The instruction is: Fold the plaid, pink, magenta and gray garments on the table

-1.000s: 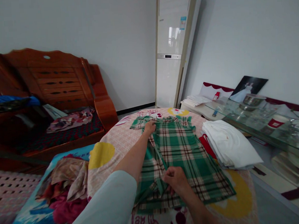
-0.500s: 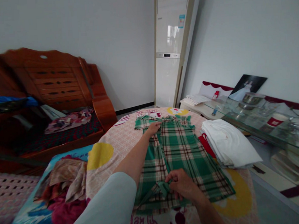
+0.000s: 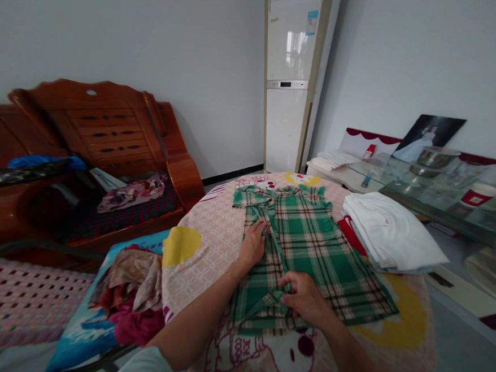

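A green plaid shirt (image 3: 314,232) lies spread out on a round table with a pink patterned cloth (image 3: 217,228). My left hand (image 3: 253,243) rests on the left part of the shirt, fingers laid along its front opening. Lower down, my right hand (image 3: 302,296) pinches the shirt's front edge near the hem, beside a bunched strip of the same plaid. Folded white clothes (image 3: 391,230) lie at the table's right edge, partly over a red cloth (image 3: 350,236).
Crumpled clothes (image 3: 131,285) lie on a blue surface (image 3: 77,328) to the left. A wooden sofa (image 3: 108,133) stands behind. At the right is a glass shelf (image 3: 436,201) with a bowl and cup. A tall white cabinet unit (image 3: 285,115) stands in the corner.
My left hand has come down from the collar area to the middle of the shirt, its fingers now flatter. My right hand keeps its hold near the hem. The view has shifted slightly left.
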A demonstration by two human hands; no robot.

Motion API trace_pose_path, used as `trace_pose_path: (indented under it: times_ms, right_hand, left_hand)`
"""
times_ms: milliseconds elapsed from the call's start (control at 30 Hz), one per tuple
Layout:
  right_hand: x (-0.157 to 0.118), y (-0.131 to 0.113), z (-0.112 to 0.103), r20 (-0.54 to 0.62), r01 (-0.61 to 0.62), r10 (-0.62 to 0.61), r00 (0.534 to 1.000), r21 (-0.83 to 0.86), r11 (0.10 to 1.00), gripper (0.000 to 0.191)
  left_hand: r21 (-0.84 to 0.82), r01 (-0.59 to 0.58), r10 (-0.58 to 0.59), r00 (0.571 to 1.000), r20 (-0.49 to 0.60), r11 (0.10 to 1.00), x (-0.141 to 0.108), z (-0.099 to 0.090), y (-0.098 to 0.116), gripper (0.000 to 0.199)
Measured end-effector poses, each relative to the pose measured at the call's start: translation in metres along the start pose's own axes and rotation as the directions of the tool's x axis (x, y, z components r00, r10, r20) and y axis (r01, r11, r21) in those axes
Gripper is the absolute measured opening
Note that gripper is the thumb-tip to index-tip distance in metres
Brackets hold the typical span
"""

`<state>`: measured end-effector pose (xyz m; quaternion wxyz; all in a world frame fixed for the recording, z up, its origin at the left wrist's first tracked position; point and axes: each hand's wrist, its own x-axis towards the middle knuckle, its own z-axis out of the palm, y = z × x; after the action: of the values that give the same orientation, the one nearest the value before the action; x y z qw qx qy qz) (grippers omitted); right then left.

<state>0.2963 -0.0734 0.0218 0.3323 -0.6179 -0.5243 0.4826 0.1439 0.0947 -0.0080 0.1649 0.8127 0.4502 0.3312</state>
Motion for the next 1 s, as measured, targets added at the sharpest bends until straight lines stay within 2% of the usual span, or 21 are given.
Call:
trace_pose_path:
  times_ms: [67,133,233,300,367,433,600,700,833,1000]
  right_hand:
    - [-0.001,0.000,-0.008,0.127,-0.064,0.048,0.991,0.126,0.990,0.029]
    - [-0.003,0.001,-0.018,0.170,-0.096,0.069,0.983,0.159,0.983,0.032]
    - [-0.005,0.004,-0.032,0.144,-0.083,0.084,0.986,-0.017,0.996,0.031]
    - [-0.005,0.004,-0.036,0.124,-0.061,0.081,0.989,-0.157,0.986,0.023]
    - [0.000,-0.002,-0.037,0.061,-0.041,0.056,0.997,-0.230,0.972,0.009]
    - [0.012,-0.012,-0.038,-0.032,-0.013,0.005,0.999,-0.255,0.967,0.013]
    - [0.065,-0.034,-0.039,-0.190,0.085,-0.136,0.972,-0.251,0.964,0.028]
    - [0.104,-0.037,-0.040,-0.267,0.129,-0.226,0.937,-0.337,0.932,0.031]
    - [0.153,-0.040,-0.038,-0.309,0.085,-0.296,0.904,-0.547,0.833,0.031]
    - [0.202,-0.053,-0.031,-0.335,0.008,-0.284,0.899,-0.634,0.774,0.026]
  left_hand:
    - [0.083,-0.055,0.054,0.999,0.004,0.995,-0.013,0.002,-0.002,0.055]
    - [0.166,-0.081,0.075,0.996,0.045,0.983,-0.017,0.002,-0.004,0.054]
    - [0.273,-0.113,0.081,0.989,0.126,0.955,-0.016,0.000,-0.004,0.051]
    - [0.328,-0.136,0.081,0.981,0.177,0.935,-0.016,-0.001,0.001,0.050]
    - [0.363,-0.150,0.072,0.973,0.218,0.920,-0.018,-0.003,0.006,0.050]
    - [0.375,-0.160,0.068,0.967,0.246,0.913,-0.020,-0.005,0.011,0.052]
    - [0.369,-0.167,0.073,0.964,0.256,0.914,-0.023,-0.006,0.014,0.061]
    - [0.365,-0.169,0.077,0.964,0.253,0.916,-0.024,-0.005,0.012,0.063]
    - [0.349,-0.168,0.081,0.964,0.252,0.922,-0.025,-0.004,0.011,0.064]
    - [0.320,-0.157,0.072,0.963,0.260,0.934,-0.027,-0.003,0.011,0.066]
